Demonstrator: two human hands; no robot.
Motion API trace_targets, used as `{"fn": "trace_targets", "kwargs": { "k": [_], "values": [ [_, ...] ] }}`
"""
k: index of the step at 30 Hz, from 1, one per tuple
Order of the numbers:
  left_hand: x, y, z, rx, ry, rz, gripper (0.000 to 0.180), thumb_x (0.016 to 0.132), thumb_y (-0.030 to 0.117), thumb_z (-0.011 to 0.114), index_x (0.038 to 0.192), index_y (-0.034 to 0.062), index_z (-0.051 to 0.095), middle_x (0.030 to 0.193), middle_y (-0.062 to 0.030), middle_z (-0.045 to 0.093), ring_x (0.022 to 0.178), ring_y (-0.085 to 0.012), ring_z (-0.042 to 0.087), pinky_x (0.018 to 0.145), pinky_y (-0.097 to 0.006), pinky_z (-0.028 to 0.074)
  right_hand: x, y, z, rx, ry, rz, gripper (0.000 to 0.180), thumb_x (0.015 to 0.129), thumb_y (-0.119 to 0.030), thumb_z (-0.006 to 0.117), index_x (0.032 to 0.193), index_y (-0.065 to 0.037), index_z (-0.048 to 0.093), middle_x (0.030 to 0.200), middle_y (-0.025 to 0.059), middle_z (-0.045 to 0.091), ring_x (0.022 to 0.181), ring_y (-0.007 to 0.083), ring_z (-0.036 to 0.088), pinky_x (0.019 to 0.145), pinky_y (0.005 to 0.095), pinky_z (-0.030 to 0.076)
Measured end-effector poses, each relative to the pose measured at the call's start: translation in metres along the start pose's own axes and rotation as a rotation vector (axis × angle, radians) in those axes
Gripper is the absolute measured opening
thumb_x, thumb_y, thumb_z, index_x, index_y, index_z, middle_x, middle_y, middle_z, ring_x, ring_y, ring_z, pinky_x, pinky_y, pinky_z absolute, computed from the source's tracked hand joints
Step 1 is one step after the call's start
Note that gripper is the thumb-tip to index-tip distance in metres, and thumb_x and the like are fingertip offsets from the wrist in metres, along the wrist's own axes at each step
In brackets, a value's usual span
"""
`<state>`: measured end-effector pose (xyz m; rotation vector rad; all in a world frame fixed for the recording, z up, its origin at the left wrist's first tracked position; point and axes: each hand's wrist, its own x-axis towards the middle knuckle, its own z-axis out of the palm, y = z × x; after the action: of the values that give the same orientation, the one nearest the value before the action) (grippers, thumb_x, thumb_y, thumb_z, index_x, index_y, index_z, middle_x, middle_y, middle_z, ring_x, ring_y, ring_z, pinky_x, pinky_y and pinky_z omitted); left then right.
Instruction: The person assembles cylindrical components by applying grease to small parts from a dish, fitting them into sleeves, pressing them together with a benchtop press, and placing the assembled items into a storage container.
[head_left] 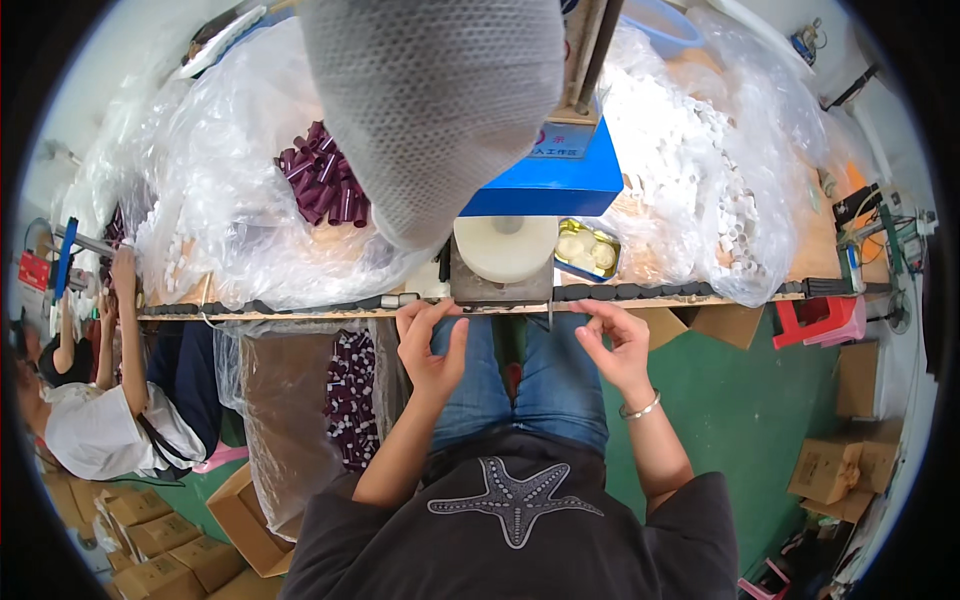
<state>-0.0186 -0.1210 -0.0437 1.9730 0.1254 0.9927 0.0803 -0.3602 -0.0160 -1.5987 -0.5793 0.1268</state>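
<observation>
My left hand [432,352] is at the table's front edge, fingers and thumb apart, with nothing visible in it. Its fingertips are by the near left corner of a grey metal plate [470,284]. On this plate sits a round whitish block [500,252], under a blue machine housing [540,185]. To the right, my right hand [618,350] is also open at the edge, thumb apart from the fingers. A small yellow-lined tin [612,262] holding pale round pieces stands right of the plate. Whether the fingertips touch the edge is unclear.
Dark purple tubes [325,180] lie on plastic sheeting at the left; many small white parts [715,190] at the right. A lined carton [290,400] with purple and white pieces stands below left. A white mesh-textured cover [440,100] hangs overhead. A co-worker [130,415] works far left.
</observation>
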Motion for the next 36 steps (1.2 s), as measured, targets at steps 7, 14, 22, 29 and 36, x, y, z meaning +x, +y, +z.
{"fn": "trace_targets", "kwargs": {
  "k": [7,14,22,29,36],
  "values": [
    [0.038,0.022,0.03,0.106,-0.078,0.01,0.033,0.077,0.004,0.073,0.109,0.0007,0.065,0.105,-0.0082,0.067,0.093,-0.0275,0.054,0.09,-0.039,0.039,0.057,0.004,-0.041,-0.231,0.358,-0.133,0.011,0.086,-0.003,0.069,0.096,0.0,0.07,0.071,-0.0005,0.064,0.061,0.0029,0.052,0.055,0.0198,0.043],
    [0.052,0.008,0.043,-0.039,-0.081,-0.043,0.023,0.078,0.004,0.072,0.101,0.0034,0.067,0.096,-0.0093,0.066,0.09,-0.0246,0.058,0.081,-0.035,0.039,0.178,0.053,-0.086,-1.015,0.069,-0.113,0.02,0.079,-0.012,0.07,0.094,0.0,0.07,0.078,0.0192,0.069,0.071,0.034,0.068,0.068,0.0425,0.054],
    [0.057,0.04,-0.076,0.303,-0.449,-0.275,0.024,0.079,0.016,0.074,0.098,0.0029,0.068,0.079,-0.0131,0.065,0.076,-0.0311,0.062,0.071,-0.039,0.049,0.182,0.041,-0.065,-1.322,-0.032,-0.078,0.03,0.074,-0.026,0.077,0.078,-0.001,0.061,0.083,0.0204,0.066,0.077,0.0366,0.066,0.071,0.0455,0.053],
    [0.025,-0.005,-0.186,0.736,-0.611,-0.468,0.029,0.08,0.029,0.072,0.095,0.0047,0.071,0.072,-0.017,0.067,0.072,-0.0352,0.067,0.066,-0.043,0.052,0.17,0.051,-0.085,-1.084,0.059,-0.168,0.026,0.078,-0.016,0.074,0.096,0.0,0.068,0.081,0.0184,0.067,0.073,0.0306,0.067,0.069,0.0384,0.054],
    [0.141,-0.083,-0.081,0.644,0.057,-0.078,0.029,0.083,0.021,0.07,0.104,0.001,0.065,0.093,-0.0196,0.068,0.086,-0.0381,0.061,0.076,-0.045,0.049,0.126,0.019,-0.02,0.008,0.069,0.003,0.014,0.087,-0.002,0.068,0.1,-0.005,0.069,0.084,-0.0031,0.06,0.077,0.0063,0.056,0.071,0.0213,0.047]
  ]
}}
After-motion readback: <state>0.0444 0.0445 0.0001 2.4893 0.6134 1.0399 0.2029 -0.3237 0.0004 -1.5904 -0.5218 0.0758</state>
